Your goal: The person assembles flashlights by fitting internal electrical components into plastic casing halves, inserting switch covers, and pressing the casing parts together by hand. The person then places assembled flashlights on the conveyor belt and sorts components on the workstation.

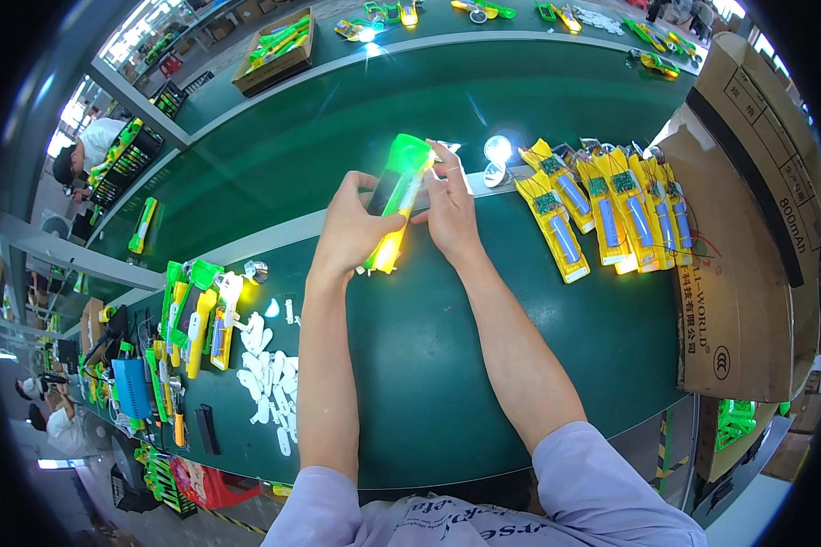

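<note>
Over the middle of the green bench, I hold a flashlight [409, 157] with a green head and a yellow body, tilted with its head pointing away from me. My left hand [359, 223] wraps around its body from the left, thumb across the front. On the other side, the fingers of my right hand [452, 211] close on its upper right edge; part of their grip is hidden. Beyond my right hand, a bright lit lamp [497, 149] stands beside a row of open yellow flashlight halves [556, 228] with blue cells and green circuit boards.
White plastic pieces [269, 383] lie heaped left of my left forearm, near green and yellow flashlight parts [192, 314]. A tall cardboard box [739, 301] borders the right side. Past the bench edge runs a green conveyor belt [274, 146]; a carton of green parts [276, 53] sits beyond.
</note>
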Demonstrator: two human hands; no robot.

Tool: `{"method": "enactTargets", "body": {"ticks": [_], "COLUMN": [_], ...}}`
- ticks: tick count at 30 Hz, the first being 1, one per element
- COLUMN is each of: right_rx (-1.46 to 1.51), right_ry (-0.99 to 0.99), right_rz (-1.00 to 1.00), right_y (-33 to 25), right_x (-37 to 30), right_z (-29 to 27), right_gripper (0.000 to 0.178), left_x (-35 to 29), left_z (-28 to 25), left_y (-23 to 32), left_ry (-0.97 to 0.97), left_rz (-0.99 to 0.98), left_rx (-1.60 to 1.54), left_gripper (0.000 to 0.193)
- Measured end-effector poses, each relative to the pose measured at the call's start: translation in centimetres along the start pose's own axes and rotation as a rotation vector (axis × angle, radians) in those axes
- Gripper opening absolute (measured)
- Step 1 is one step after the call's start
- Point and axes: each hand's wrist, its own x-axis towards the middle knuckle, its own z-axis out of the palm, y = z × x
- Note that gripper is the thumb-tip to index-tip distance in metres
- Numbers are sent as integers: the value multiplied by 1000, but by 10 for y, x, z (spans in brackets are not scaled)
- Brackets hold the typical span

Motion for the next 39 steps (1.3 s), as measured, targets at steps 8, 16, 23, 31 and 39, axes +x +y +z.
{"method": "enactTargets", "body": {"ticks": [8, 16, 23, 31, 39], "right_rx": [-189, -86, 86, 242, 411], "right_ry": [71, 141, 168, -33, -240], "right_rz": [-249, -362, -61, 147, 259], "right_y": [11, 23, 16, 6, 6], "right_x": [7, 14, 11, -2, -1], "right_z": [-10, -14, -10, 6, 9], "right_gripper": [33, 34, 38, 37, 35], "left_x": [1, -6, -2, -2, 3], "left_z": [-11, -15, -17, -17, -18], "left_y": [-4, 0, 1, 2, 0], "left_ry": [-110, -216, -101, 56, 30], "left_rz": [28, -19, -7, 52, 56], "left_rx": [119, 42, -51, -135, -279], "left_gripper": [57, 52, 52, 53, 56]}}
